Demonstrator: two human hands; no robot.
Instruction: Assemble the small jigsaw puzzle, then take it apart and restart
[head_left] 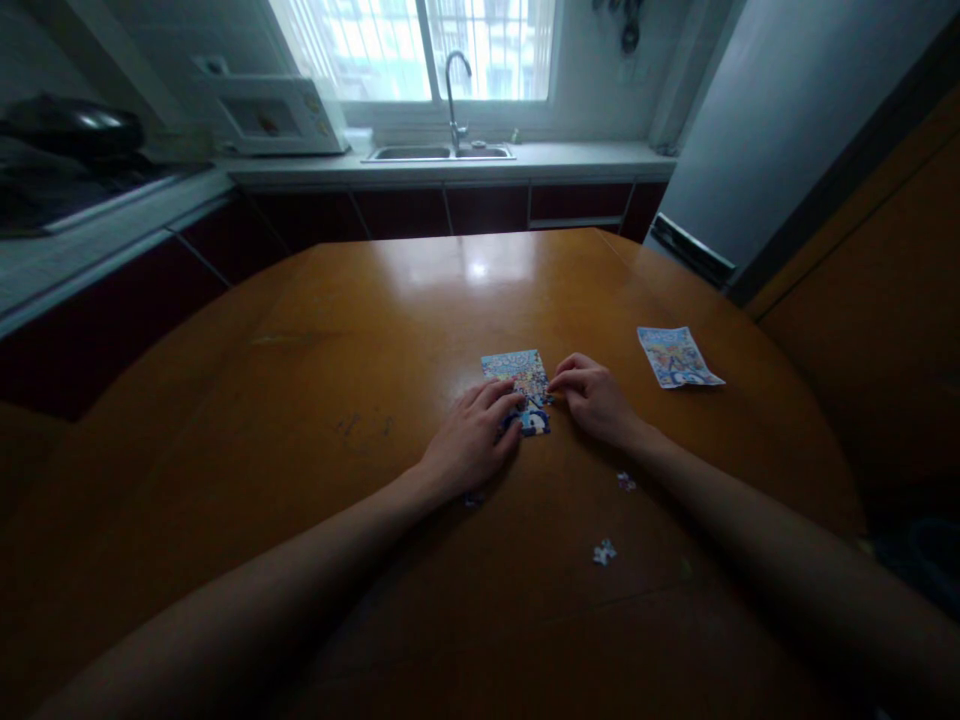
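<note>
A small, colourful jigsaw puzzle (531,372), mostly assembled, lies near the middle of the wooden table. My left hand (474,430) rests over its left and lower part, fingers stretched out, and hides some of it. At the puzzle's right edge, my right hand (592,393) has its fingers pinched together on what looks like a puzzle piece, largely covered by the fingertips. Two loose puzzle pieces lie nearer to me, one puzzle piece (625,482) below my right wrist and another puzzle piece (604,552) lower down. Beside my left wrist is a darker puzzle piece (472,499), partly in shadow.
A creased picture sheet (679,358) lies on the table (360,330) to the right. Beyond the table's far edge are a counter with a sink (412,154), a tap (451,100) and a white microwave (274,115). A fridge (780,120) stands at the right.
</note>
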